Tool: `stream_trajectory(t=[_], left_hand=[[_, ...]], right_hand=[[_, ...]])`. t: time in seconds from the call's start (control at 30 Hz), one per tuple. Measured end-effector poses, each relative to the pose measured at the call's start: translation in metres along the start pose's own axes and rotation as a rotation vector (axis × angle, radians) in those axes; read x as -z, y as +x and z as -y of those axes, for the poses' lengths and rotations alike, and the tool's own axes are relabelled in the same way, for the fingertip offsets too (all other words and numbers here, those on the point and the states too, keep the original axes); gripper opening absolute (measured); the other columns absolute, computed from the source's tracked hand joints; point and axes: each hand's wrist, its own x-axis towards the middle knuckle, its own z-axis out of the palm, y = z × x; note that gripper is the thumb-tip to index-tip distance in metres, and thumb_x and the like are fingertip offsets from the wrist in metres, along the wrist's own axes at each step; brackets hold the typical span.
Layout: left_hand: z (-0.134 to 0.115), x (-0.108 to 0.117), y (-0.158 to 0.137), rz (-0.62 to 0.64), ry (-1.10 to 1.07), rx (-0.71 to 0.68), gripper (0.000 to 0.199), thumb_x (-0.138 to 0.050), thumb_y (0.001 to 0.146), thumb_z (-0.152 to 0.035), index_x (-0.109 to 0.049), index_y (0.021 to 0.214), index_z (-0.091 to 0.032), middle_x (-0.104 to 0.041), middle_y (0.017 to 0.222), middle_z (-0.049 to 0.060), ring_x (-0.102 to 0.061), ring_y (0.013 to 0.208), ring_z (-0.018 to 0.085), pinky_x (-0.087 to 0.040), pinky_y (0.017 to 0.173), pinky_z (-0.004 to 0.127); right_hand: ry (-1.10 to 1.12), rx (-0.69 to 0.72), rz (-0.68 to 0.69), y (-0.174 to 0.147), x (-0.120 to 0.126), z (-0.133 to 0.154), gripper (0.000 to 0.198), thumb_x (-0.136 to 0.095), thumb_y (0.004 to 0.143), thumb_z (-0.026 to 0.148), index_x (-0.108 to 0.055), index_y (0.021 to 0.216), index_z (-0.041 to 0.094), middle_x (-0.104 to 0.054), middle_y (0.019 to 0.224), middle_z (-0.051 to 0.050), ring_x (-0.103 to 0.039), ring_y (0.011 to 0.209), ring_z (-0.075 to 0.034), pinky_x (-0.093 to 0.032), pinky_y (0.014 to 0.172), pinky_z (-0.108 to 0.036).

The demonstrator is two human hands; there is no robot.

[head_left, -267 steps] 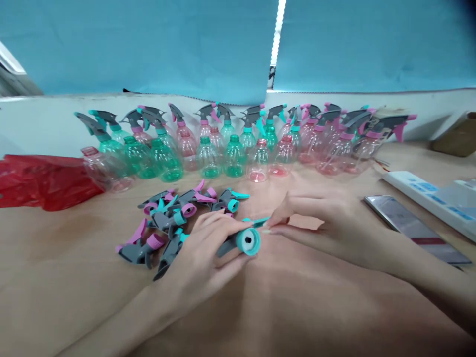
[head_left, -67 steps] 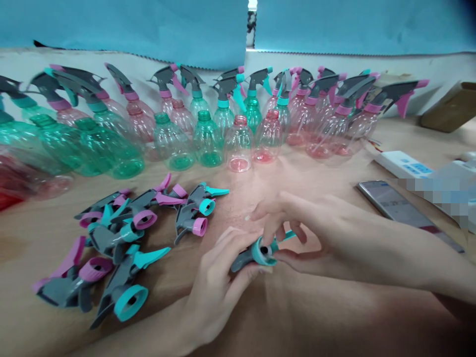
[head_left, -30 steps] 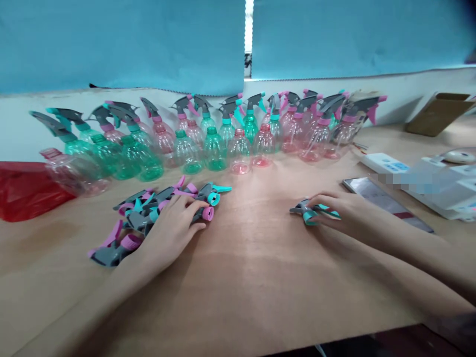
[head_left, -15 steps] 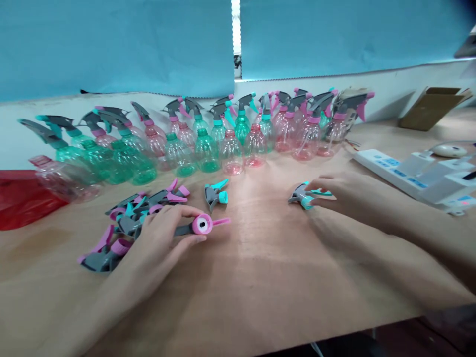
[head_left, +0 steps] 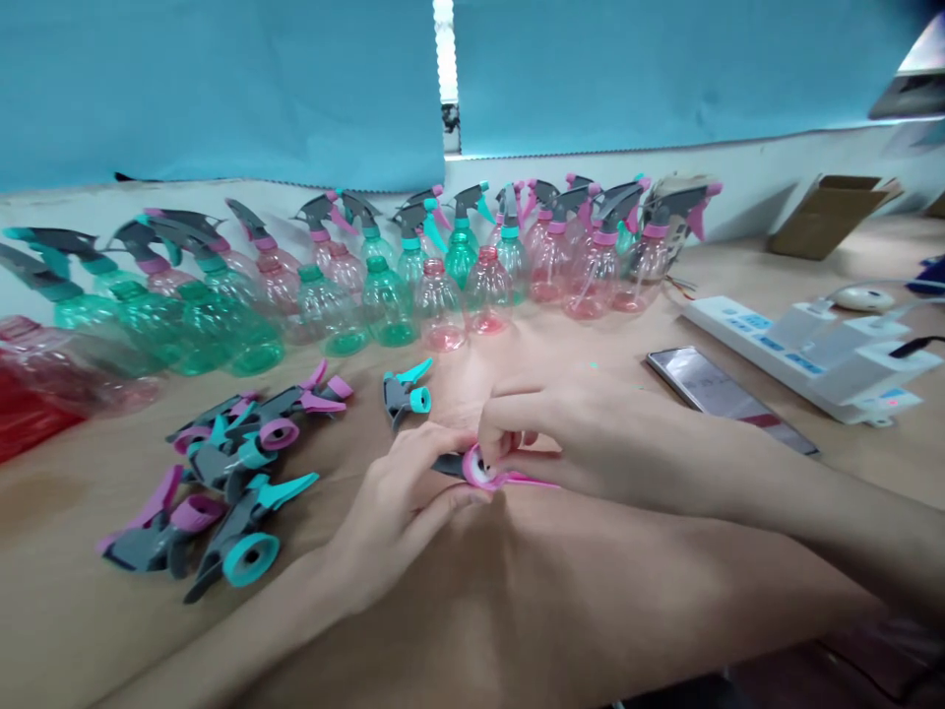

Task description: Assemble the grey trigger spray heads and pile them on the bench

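My left hand (head_left: 403, 507) pinches a grey trigger spray head with a pink collar (head_left: 472, 467), the collar's opening facing me. The fingers of my right hand (head_left: 535, 428) are closed at that opening; whatever they may hold is hidden. Just behind them lies a single spray head with a teal collar (head_left: 406, 392). A speck of teal (head_left: 595, 365) shows past the back of my right hand. To the left is a loose pile of spray heads, among them a teal-collared one (head_left: 247, 547) and a pink-collared one (head_left: 158, 532).
Green and pink clear bottles (head_left: 391, 305) stand along the wall, many with spray heads on. A red bag (head_left: 30, 414) and a tilted pink bottle (head_left: 74, 364) are at far left. At right are a phone (head_left: 727, 394), a power strip (head_left: 783, 345) and a cardboard box (head_left: 827, 217).
My right hand has moved left from the teal-collared spray head at right to the pink collar. My left hand has moved right with the pink-collared spray head. The phone has come into view.
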Motion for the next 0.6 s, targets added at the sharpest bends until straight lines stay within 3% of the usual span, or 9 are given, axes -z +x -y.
stream_trajectory(t=[0.17, 0.27, 0.47, 0.6], left_hand=[[0.006, -0.008, -0.003, 0.000, -0.125, -0.014, 0.015, -0.053, 0.088, -0.016, -0.055, 0.102, -0.022, -0.063, 0.099, 0.002, -0.060, 0.091, 0.017, -0.047, 0.079, 0.027], [0.010, -0.012, -0.006, -0.031, -0.178, -0.031, 0.011, -0.051, 0.089, -0.014, -0.057, 0.096, -0.020, -0.062, 0.092, 0.001, -0.061, 0.082, 0.015, -0.049, 0.070, 0.023], [0.016, -0.014, -0.009, -0.170, -0.122, -0.063, 0.004, -0.057, 0.087, -0.019, -0.061, 0.086, -0.020, -0.063, 0.089, 0.003, -0.059, 0.085, 0.018, -0.046, 0.078, 0.030], [0.018, -0.013, -0.009, -0.183, -0.151, -0.025, 0.009, -0.055, 0.088, -0.021, -0.062, 0.082, -0.020, -0.064, 0.086, 0.002, -0.059, 0.082, 0.017, -0.047, 0.074, 0.029]], right_hand=[[0.022, -0.089, 0.174, 0.007, 0.001, -0.002, 0.016, -0.049, 0.085, 0.009, -0.063, 0.083, 0.018, -0.062, 0.077, 0.003, -0.050, 0.064, -0.009, -0.030, 0.057, -0.023], [0.037, -0.074, 0.239, 0.013, 0.002, -0.002, 0.022, -0.047, 0.083, 0.005, -0.063, 0.085, 0.021, -0.063, 0.079, 0.004, -0.051, 0.066, -0.009, -0.029, 0.057, -0.025], [-0.043, -0.052, 0.261, 0.022, 0.002, -0.002, 0.021, -0.047, 0.085, 0.007, -0.062, 0.081, 0.020, -0.063, 0.081, 0.004, -0.050, 0.066, -0.010, -0.028, 0.056, -0.026], [-0.011, -0.042, 0.229, 0.022, -0.002, -0.005, 0.022, -0.045, 0.084, 0.003, -0.059, 0.085, 0.021, -0.062, 0.083, 0.004, -0.052, 0.067, -0.010, -0.028, 0.053, -0.025]])
